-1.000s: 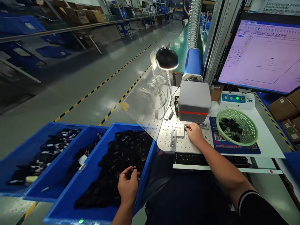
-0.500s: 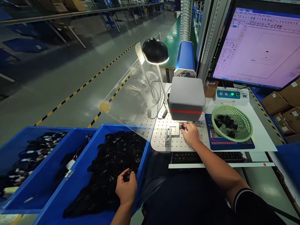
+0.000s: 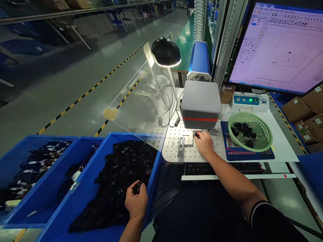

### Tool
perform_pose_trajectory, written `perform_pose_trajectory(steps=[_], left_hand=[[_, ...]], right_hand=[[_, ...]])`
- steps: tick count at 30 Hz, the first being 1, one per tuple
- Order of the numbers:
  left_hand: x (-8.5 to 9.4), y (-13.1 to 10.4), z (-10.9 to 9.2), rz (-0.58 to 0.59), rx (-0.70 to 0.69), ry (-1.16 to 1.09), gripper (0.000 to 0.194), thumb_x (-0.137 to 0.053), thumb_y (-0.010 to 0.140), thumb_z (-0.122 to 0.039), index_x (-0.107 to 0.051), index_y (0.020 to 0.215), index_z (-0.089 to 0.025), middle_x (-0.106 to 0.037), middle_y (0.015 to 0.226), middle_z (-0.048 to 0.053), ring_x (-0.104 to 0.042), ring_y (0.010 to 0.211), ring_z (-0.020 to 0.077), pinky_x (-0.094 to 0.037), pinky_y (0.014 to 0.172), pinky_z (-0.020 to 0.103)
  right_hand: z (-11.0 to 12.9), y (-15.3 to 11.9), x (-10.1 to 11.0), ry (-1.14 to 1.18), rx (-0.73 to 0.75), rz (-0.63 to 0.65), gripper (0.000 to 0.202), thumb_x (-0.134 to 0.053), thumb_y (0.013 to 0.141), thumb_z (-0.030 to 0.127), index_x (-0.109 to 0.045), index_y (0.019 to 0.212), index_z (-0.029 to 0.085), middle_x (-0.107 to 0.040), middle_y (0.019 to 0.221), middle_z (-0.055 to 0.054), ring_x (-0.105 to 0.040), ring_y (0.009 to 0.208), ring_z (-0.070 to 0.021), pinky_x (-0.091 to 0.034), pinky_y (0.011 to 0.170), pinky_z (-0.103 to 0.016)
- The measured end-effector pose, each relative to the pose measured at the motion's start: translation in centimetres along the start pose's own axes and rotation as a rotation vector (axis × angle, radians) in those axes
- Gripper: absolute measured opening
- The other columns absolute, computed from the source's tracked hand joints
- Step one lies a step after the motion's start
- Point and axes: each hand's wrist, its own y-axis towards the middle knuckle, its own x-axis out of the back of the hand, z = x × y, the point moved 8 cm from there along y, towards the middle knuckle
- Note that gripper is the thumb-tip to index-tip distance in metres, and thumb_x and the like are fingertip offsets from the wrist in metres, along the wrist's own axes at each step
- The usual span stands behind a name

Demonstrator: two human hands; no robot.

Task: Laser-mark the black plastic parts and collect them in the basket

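Observation:
My left hand (image 3: 136, 201), over the near right part of a blue bin (image 3: 111, 135), is closed on a small black part (image 3: 137, 188). Beneath it lies a heap of similar black parts (image 3: 118, 178). On the perforated white work plate (image 3: 169, 144), my right hand (image 3: 204, 143) pinches another small black part (image 3: 195, 134), mostly covered by the fingers. That part sits beside a pale square fixture (image 3: 187, 138), below the grey machine head (image 3: 201, 104) with a red stripe. A slotted metal bracket (image 3: 181, 148) stands left of the fixture.
A green basket (image 3: 267, 132) with black parts stands on a blue mat (image 3: 228, 148) to the right. Behind are a control box (image 3: 249, 102) and a monitor (image 3: 280, 50). A lit lamp (image 3: 166, 52) and a clear sheet (image 3: 136, 111) are at the left; a keyboard (image 3: 199, 169) lies below.
The view has shifted slightly. Between the right fingers, the black part seems turned a little. My left hand keeps its place and its hold.

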Motion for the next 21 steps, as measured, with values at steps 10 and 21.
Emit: perform_pose_trajectory(steps=[10,21], left_hand=[[-0.1,0.0,0.5,0.015,0.048,-0.007,0.044,-0.063,0.08,-0.044,-0.066,0.116,-0.02,-0.061,0.072,0.001,-0.061,0.072,0.0238,-0.049,0.083,0.043],[0.2,-0.3,-0.5,0.007,0.051,-0.025,0.043,-0.063,0.078,-0.041,-0.067,0.114,-0.019,-0.061,0.071,0.001,-0.061,0.07,0.0241,-0.05,0.081,0.044]], right_hand=[[-0.4,-0.3,0.6,0.005,-0.061,-0.047,0.03,-0.063,0.088,0.025,-0.065,0.117,0.018,-0.067,0.1,-0.009,-0.059,0.101,-0.0278,-0.043,0.095,-0.043],[-0.4,-0.3,0.5,-0.031,-0.053,-0.046,0.019,-0.062,0.089,0.024,-0.069,0.106,0.019,-0.068,0.101,-0.009,-0.059,0.101,-0.0271,-0.042,0.094,-0.041]])
